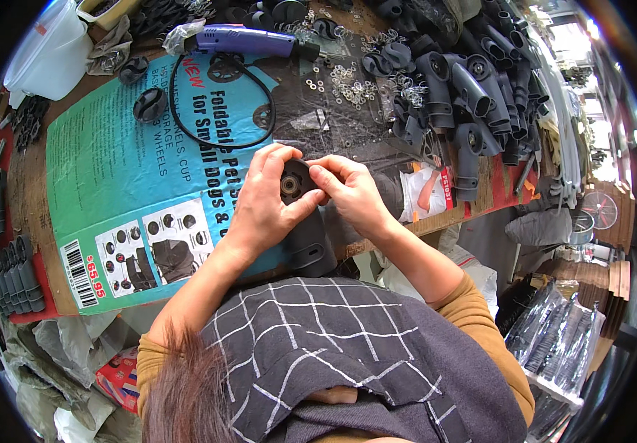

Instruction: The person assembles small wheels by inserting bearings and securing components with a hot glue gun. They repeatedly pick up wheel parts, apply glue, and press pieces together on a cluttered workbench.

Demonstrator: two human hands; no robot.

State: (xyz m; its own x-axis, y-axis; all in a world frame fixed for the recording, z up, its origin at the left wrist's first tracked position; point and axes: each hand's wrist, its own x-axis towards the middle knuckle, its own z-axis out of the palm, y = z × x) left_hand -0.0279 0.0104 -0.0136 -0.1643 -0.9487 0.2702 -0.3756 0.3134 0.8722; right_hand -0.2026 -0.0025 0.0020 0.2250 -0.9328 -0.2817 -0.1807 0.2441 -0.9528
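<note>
Between my hands is a dark grey plastic joint piece [309,244]. Its round end faces up and shows a ring-shaped metal part in the middle, and its slotted lower end points toward me. My left hand [263,196] is closed round the left side of the round end, thumb across its near edge. From the other side my right hand [351,193] pinches the rim with thumb and fingers. Whether a small part sits in that pinch is hidden. Beyond them lies a purple power screwdriver [248,40] with a looped black cable [270,111].
Blue-green printed cardboard [122,162] covers much of the table. Two dark round caps, one [150,105] nearer me, lie on it. Metal washers [354,87] and springs are scattered at the back. Similar grey joints [470,140] pile up at right. A white tub [51,55] stands far left.
</note>
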